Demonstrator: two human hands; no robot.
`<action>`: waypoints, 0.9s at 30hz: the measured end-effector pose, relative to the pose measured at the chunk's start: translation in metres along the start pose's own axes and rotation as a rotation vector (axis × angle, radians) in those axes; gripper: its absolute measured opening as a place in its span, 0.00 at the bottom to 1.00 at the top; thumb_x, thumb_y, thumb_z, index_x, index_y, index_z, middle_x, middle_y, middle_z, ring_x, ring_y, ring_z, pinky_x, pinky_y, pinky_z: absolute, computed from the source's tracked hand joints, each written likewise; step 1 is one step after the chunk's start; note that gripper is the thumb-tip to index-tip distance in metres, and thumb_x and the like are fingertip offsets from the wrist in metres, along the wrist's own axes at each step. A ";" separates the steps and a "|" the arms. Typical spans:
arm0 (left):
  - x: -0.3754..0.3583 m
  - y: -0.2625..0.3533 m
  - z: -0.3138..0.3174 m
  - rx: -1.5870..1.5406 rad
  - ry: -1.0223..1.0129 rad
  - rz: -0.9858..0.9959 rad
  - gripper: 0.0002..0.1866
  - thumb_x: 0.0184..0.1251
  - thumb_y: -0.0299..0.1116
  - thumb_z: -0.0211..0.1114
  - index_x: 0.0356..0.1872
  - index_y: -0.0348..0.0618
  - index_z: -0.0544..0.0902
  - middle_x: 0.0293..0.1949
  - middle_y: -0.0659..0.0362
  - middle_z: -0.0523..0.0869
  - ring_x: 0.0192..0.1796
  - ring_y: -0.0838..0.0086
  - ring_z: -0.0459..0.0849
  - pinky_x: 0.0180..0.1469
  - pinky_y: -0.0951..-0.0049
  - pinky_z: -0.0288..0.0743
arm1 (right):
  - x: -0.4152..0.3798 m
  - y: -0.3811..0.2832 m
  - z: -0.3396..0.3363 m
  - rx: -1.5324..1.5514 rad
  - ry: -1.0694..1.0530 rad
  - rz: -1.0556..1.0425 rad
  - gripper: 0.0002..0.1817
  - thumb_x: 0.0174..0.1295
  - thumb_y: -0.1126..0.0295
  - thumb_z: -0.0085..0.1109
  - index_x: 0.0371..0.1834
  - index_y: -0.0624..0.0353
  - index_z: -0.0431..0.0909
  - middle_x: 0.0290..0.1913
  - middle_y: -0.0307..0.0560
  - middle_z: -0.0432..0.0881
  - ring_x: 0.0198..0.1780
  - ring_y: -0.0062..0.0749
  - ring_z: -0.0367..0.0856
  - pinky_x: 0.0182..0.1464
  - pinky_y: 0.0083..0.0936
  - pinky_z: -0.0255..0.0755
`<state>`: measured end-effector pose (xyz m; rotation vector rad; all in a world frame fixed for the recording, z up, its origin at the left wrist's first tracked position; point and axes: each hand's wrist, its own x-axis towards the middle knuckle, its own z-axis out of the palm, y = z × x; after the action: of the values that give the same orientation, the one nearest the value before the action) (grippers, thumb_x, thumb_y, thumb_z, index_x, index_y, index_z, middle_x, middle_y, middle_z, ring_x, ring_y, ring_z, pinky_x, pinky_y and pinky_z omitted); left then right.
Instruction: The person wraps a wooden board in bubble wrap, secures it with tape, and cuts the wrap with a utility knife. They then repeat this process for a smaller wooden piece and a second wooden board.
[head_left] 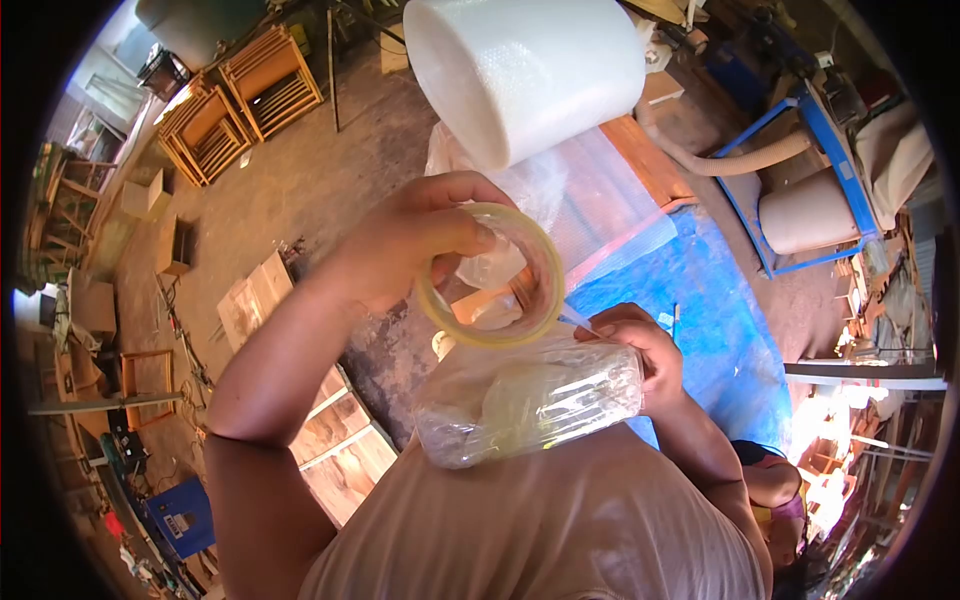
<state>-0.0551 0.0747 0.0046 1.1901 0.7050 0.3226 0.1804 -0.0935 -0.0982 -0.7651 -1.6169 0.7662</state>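
Note:
My left hand (430, 235) is closed round a roll of clear packing tape (549, 300), with the thumb inside its ring. A bundle wrapped in clear plastic (530, 405) lies against my chest, shiny along its right side. My right hand (640, 355) grips the right end of this bundle, its fingers folded at the upper corner. A short strip of tape (575, 317) runs from the roll's lower right edge towards my right fingertips. What the plastic encloses is hidden by glare.
A large roll of bubble wrap (530, 80) lies ahead, its sheet (610, 200) spread over a blue tarp (720, 310). Wooden frames (270, 80) stand back left. A blue metal stand (845, 160) is at right. Another person (775, 485) is low at right.

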 end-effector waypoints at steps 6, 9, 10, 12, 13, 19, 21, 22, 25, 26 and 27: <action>-0.028 0.013 -0.028 0.205 -0.188 -0.133 0.20 0.57 0.36 0.68 0.47 0.33 0.79 0.26 0.63 0.79 0.16 0.88 0.67 0.16 0.86 0.57 | -0.004 -0.015 -0.003 -0.168 -0.034 0.042 0.34 0.41 0.66 0.82 0.53 0.66 0.78 0.48 0.54 0.82 0.46 0.44 0.80 0.47 0.35 0.73; -0.040 0.018 -0.043 0.289 -0.289 -0.255 0.24 0.56 0.39 0.70 0.49 0.30 0.79 0.31 0.60 0.82 0.20 0.87 0.71 0.19 0.86 0.61 | -0.001 -0.017 -0.002 -0.169 -0.062 0.032 0.33 0.41 0.67 0.81 0.52 0.66 0.78 0.47 0.55 0.81 0.46 0.44 0.80 0.46 0.34 0.74; -0.043 0.016 -0.050 0.320 -0.355 -0.239 0.25 0.57 0.39 0.70 0.50 0.28 0.79 0.35 0.57 0.83 0.25 0.85 0.73 0.23 0.84 0.64 | -0.001 -0.016 -0.001 -0.164 -0.082 0.009 0.33 0.40 0.68 0.81 0.52 0.66 0.78 0.46 0.55 0.81 0.46 0.44 0.80 0.46 0.34 0.74; -0.056 0.031 -0.046 0.321 -0.416 -0.343 0.30 0.55 0.40 0.72 0.53 0.24 0.77 0.46 0.50 0.84 0.42 0.75 0.81 0.41 0.78 0.74 | -0.001 -0.015 0.003 -0.127 -0.071 0.002 0.32 0.40 0.68 0.81 0.51 0.66 0.78 0.46 0.54 0.81 0.45 0.44 0.80 0.45 0.34 0.74; -0.058 0.030 -0.047 0.317 -0.404 -0.349 0.30 0.55 0.40 0.72 0.53 0.24 0.77 0.46 0.50 0.84 0.42 0.75 0.81 0.41 0.78 0.74 | -0.001 -0.014 0.004 -0.108 -0.058 -0.004 0.31 0.40 0.68 0.81 0.50 0.66 0.78 0.46 0.54 0.81 0.45 0.44 0.80 0.45 0.33 0.74; -0.071 0.032 -0.060 0.451 -0.744 -0.146 0.27 0.65 0.33 0.65 0.60 0.23 0.74 0.59 0.43 0.79 0.59 0.65 0.80 0.59 0.71 0.75 | -0.005 -0.015 0.009 -0.129 -0.037 0.005 0.29 0.40 0.69 0.80 0.47 0.66 0.79 0.44 0.55 0.81 0.44 0.43 0.81 0.43 0.33 0.75; -0.078 0.035 -0.062 0.506 -0.802 -0.144 0.26 0.69 0.30 0.60 0.64 0.24 0.70 0.64 0.44 0.76 0.61 0.64 0.80 0.61 0.70 0.73 | -0.005 -0.013 0.010 -0.142 -0.012 0.002 0.28 0.40 0.70 0.80 0.46 0.66 0.79 0.44 0.55 0.81 0.43 0.43 0.81 0.43 0.33 0.75; -0.080 0.034 -0.062 0.502 -0.806 -0.127 0.27 0.68 0.28 0.61 0.66 0.26 0.69 0.63 0.45 0.78 0.60 0.65 0.80 0.60 0.72 0.73 | -0.005 -0.014 0.012 -0.150 -0.009 0.009 0.28 0.40 0.70 0.80 0.46 0.66 0.79 0.43 0.55 0.81 0.43 0.43 0.81 0.43 0.32 0.75; -0.084 0.036 -0.063 0.621 -0.798 -0.119 0.28 0.66 0.26 0.61 0.67 0.28 0.69 0.63 0.43 0.77 0.60 0.67 0.81 0.57 0.74 0.74 | -0.003 -0.012 0.013 -0.156 -0.001 -0.004 0.27 0.42 0.71 0.79 0.46 0.67 0.79 0.43 0.56 0.81 0.42 0.43 0.81 0.42 0.32 0.75; -0.087 0.034 -0.065 0.623 -0.788 -0.127 0.28 0.66 0.26 0.61 0.67 0.28 0.69 0.63 0.43 0.77 0.60 0.67 0.81 0.57 0.74 0.74 | -0.002 -0.011 0.013 -0.162 0.003 -0.011 0.26 0.42 0.71 0.78 0.46 0.67 0.79 0.43 0.56 0.80 0.42 0.43 0.81 0.42 0.32 0.75; -0.091 0.031 -0.065 0.647 -0.768 -0.176 0.28 0.65 0.25 0.60 0.67 0.29 0.69 0.62 0.43 0.78 0.57 0.67 0.82 0.55 0.74 0.74 | -0.002 -0.011 0.013 -0.153 0.003 -0.015 0.26 0.42 0.71 0.78 0.46 0.67 0.79 0.43 0.56 0.80 0.42 0.43 0.81 0.42 0.32 0.75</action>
<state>-0.1615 0.0810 0.0510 1.6961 0.2200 -0.5412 0.1673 -0.1023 -0.0928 -0.8614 -1.6909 0.6349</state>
